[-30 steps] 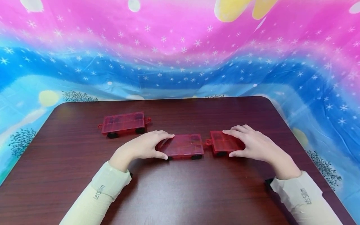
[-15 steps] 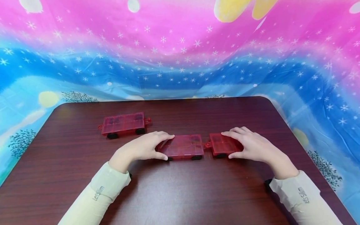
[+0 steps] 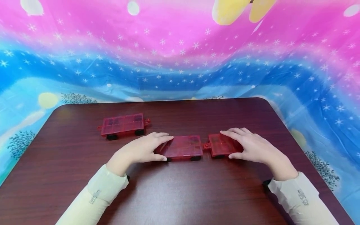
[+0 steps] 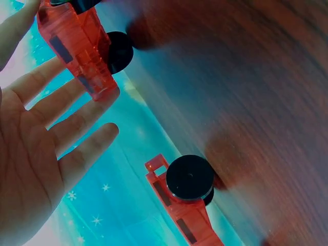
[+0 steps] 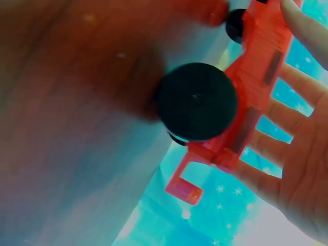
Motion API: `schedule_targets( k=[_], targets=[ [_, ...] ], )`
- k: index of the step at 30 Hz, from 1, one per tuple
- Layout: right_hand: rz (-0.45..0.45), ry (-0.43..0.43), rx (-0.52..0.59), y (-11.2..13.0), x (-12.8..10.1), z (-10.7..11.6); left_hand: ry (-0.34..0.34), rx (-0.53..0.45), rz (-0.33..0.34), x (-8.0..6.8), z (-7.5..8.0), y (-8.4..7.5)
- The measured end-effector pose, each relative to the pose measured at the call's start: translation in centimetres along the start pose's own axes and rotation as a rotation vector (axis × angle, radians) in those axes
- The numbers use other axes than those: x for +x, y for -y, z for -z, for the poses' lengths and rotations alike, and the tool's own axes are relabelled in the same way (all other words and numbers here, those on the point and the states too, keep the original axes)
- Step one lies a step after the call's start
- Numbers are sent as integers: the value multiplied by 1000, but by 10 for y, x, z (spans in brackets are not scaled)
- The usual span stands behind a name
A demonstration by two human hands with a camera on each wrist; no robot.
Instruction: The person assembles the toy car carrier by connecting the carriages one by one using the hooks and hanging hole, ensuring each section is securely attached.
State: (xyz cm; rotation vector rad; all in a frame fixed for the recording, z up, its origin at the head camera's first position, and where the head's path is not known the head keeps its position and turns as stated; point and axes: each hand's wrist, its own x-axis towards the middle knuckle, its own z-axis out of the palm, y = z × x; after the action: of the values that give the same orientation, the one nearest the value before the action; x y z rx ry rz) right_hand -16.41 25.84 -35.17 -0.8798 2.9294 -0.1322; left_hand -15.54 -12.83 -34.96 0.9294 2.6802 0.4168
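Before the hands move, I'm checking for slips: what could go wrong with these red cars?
The coupling between the middle car and right car may not be hooked; I can't tell, so they could separate. Both have wheels, so a push might roll them. The left hand, near the rear car, could bump it.

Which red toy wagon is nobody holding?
The far-left wagon, farther back. The left hand holds the middle wagon, and the right hand holds the rightmost wagon.

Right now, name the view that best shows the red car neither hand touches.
The head view: the untouched car appears whole and unobstructed. The left wrist view crops it to one end; the right wrist view doesn't clearly show it.
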Motion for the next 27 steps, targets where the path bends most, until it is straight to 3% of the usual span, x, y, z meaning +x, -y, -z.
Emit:
schedule_targets(
  k=[13,27],
  targets=[
    [50,-21,90,20,21,13,-107,18,34,-37,11,22],
    [172,15,184,56,61,13,-268,50,113,-70,34,87]
  ],
)
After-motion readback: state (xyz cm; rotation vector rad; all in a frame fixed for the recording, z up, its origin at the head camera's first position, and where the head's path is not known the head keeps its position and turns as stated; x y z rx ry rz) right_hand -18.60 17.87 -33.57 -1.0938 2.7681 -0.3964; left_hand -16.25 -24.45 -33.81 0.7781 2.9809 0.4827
